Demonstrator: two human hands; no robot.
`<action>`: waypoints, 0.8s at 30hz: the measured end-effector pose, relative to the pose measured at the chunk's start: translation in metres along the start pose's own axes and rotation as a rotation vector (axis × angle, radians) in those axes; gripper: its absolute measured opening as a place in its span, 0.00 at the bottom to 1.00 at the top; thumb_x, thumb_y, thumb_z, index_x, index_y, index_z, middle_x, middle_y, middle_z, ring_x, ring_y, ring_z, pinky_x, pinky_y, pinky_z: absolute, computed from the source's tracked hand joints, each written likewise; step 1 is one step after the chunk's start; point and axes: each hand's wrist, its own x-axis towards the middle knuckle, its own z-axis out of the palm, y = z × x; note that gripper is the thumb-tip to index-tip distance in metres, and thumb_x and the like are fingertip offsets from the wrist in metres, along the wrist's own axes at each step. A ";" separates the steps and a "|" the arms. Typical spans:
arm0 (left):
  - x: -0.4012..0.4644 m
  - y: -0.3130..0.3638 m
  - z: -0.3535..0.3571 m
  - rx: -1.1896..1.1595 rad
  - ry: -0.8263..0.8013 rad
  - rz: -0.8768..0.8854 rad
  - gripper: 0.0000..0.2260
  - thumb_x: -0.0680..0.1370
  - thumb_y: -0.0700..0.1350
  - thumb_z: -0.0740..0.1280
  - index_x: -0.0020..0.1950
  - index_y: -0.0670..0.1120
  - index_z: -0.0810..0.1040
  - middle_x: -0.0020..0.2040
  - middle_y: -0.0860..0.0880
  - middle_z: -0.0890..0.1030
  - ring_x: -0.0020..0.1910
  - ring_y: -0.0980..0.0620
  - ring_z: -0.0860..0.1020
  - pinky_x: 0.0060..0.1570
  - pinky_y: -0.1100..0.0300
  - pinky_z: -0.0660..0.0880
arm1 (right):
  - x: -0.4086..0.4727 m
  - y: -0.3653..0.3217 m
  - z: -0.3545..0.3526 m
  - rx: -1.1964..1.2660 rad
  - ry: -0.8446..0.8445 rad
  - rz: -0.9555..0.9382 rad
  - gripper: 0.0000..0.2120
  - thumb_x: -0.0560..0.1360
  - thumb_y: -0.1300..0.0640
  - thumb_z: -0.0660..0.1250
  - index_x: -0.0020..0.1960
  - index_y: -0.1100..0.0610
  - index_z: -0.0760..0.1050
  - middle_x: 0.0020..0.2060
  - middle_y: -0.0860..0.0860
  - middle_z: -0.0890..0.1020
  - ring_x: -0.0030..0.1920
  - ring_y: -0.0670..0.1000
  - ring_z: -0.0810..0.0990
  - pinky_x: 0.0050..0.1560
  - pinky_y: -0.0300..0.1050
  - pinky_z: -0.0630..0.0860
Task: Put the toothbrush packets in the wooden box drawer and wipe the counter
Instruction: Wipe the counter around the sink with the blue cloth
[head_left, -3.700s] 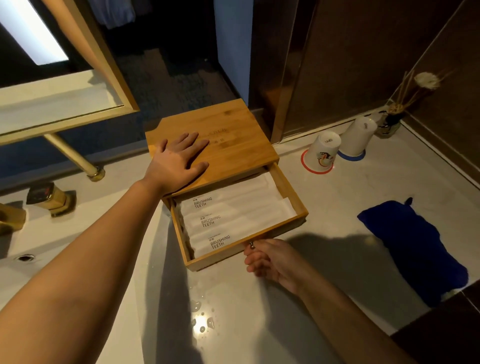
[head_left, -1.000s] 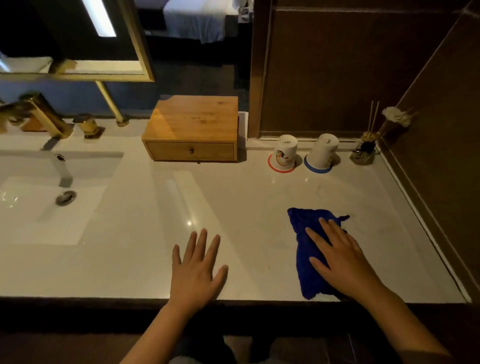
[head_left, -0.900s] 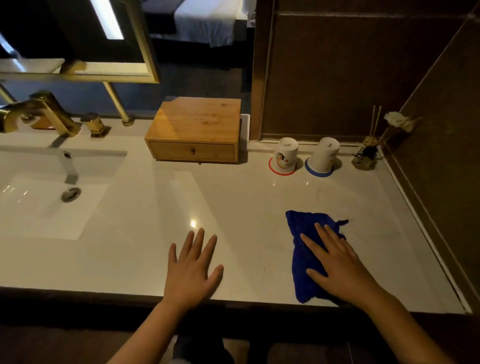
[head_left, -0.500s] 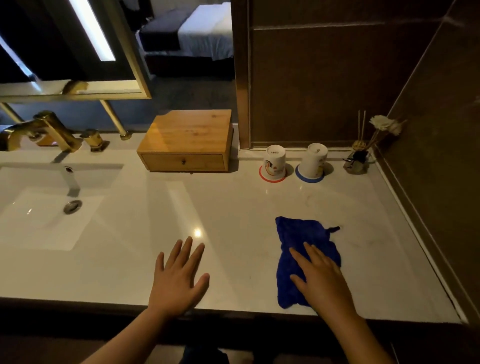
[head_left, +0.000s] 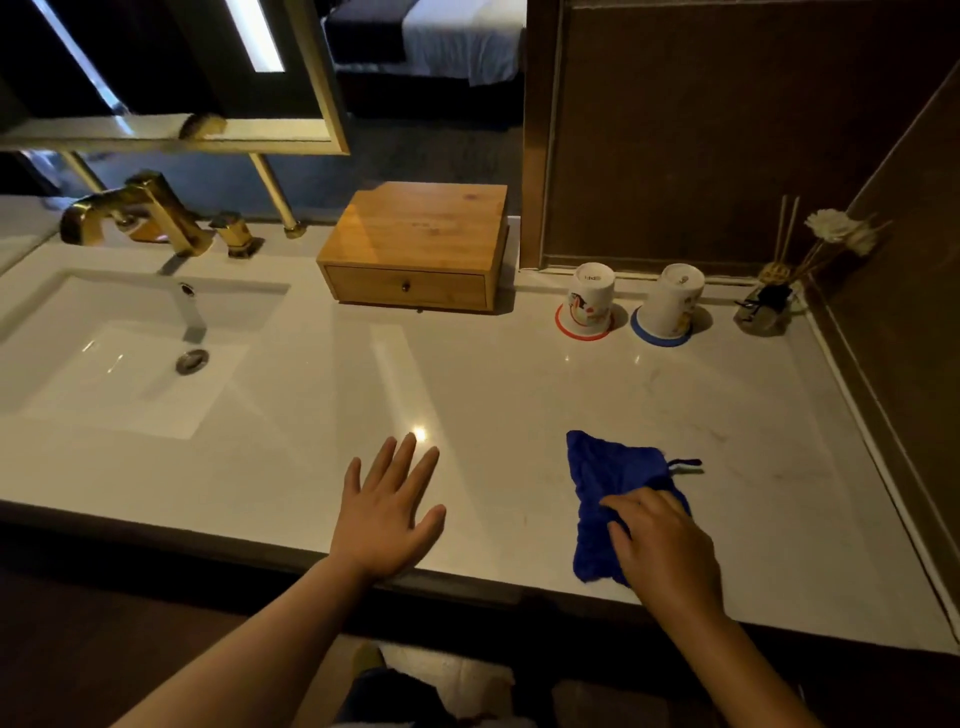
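A white marble counter (head_left: 493, 395) is lying bare between the sink (head_left: 119, 358) and wall. The blue cloth (head_left: 608, 499) is lying with its long axis running front to back, near the front edge, the right hand (head_left: 662, 545) curling on it. The left hand (head_left: 387, 512) is resting flat, fingers spread. The wooden box (head_left: 415, 244) is sitting at the back, drawer closed.

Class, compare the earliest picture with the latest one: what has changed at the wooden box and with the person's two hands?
The drawer of the bamboo wooden box is now closed, hiding the packets. The left hand left the box lid and lies flat on the white marble counter. The right hand let go of the drawer knob and now gathers the blue cloth. The two upturned paper cups stayed put.
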 end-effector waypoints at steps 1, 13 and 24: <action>0.000 0.000 0.000 0.000 -0.007 0.003 0.31 0.72 0.65 0.41 0.75 0.60 0.40 0.76 0.54 0.36 0.75 0.51 0.34 0.72 0.44 0.37 | 0.001 -0.001 -0.004 0.048 -0.004 0.027 0.13 0.73 0.59 0.68 0.57 0.53 0.78 0.51 0.50 0.81 0.50 0.51 0.78 0.39 0.46 0.78; -0.012 -0.007 -0.041 -0.147 0.148 0.042 0.27 0.75 0.59 0.49 0.71 0.50 0.66 0.71 0.50 0.70 0.70 0.51 0.67 0.70 0.54 0.58 | 0.020 -0.060 -0.040 0.318 0.085 -0.046 0.12 0.73 0.59 0.67 0.56 0.52 0.77 0.49 0.45 0.78 0.47 0.45 0.74 0.46 0.39 0.70; -0.043 -0.175 -0.064 -0.094 0.363 -0.135 0.22 0.76 0.54 0.55 0.60 0.44 0.78 0.57 0.45 0.81 0.56 0.45 0.79 0.58 0.51 0.72 | 0.031 -0.140 -0.028 0.306 0.053 -0.111 0.13 0.73 0.62 0.67 0.56 0.53 0.77 0.49 0.46 0.79 0.48 0.47 0.75 0.48 0.42 0.71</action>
